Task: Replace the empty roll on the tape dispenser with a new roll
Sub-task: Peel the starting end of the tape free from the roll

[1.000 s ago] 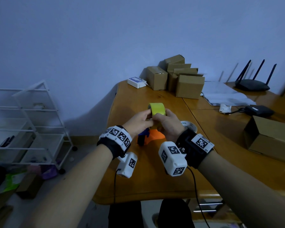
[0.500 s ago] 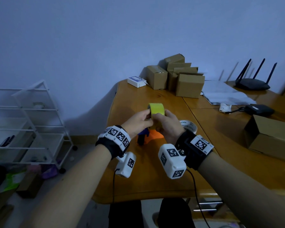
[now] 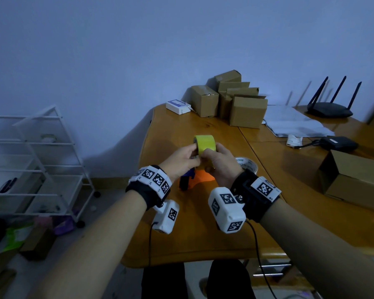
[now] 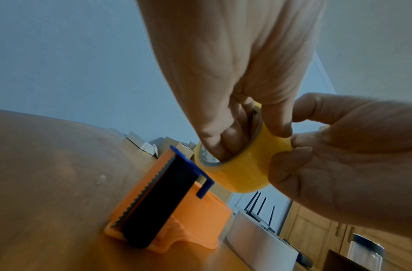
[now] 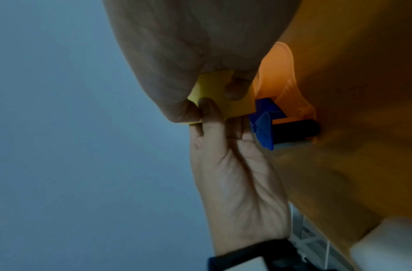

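Note:
Both hands hold a new yellow tape roll [image 3: 205, 142] in the air over the table. My left hand [image 3: 193, 153] has fingers [image 4: 225, 144] hooked inside the roll's core [image 4: 209, 157], thumb on the outside. My right hand [image 3: 209, 157] pinches the roll's outer face [image 4: 244, 166] with thumb and fingertips [image 4: 290, 155]. The orange tape dispenser [image 3: 200, 179], with a blue and black toothed cutter [image 4: 153, 199], lies on the table just under the roll [image 5: 221, 91] and nothing is on it. A nearly empty white roll [image 3: 247, 165] lies to its right.
The wooden table [image 3: 203, 238] carries several cardboard boxes [image 3: 246, 111] at the back, a white device [image 3: 177, 106], papers [image 3: 294, 124], a black router [image 3: 329, 108] and a large box [image 3: 354, 180] at the right. A white wire rack [image 3: 41, 165] stands on the floor at left.
The roll stays in the same spot above the dispenser. Only the right hand's fingers have shifted slightly on the roll's outer face.

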